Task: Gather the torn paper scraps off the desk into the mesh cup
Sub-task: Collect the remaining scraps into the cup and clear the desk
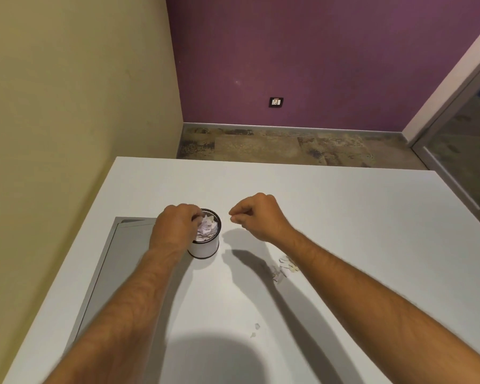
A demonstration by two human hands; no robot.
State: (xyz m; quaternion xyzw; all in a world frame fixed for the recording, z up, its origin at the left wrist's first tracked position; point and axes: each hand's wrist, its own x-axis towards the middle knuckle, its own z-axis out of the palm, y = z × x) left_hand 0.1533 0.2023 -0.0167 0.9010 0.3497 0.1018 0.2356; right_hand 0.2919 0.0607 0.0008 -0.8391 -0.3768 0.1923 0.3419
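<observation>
A small round cup (205, 248) with a dark rim stands on the white desk (344, 217), filled with crumpled white paper scraps (207, 227). My left hand (175, 227) rests on the cup's left rim, fingers curled over the scraps inside. My right hand (257, 214) hovers just right of the cup with thumb and forefinger pinched together; a tiny scrap seems held there. A small pile of torn scraps (284, 268) lies on the desk under my right forearm. Two tiny scraps (255, 329) lie nearer to me.
A grey panel (117, 261) is set into the desk at the left, beside the yellow wall. The desk's far edge runs past the cup, with floor and a purple wall beyond. A glass door stands at the right.
</observation>
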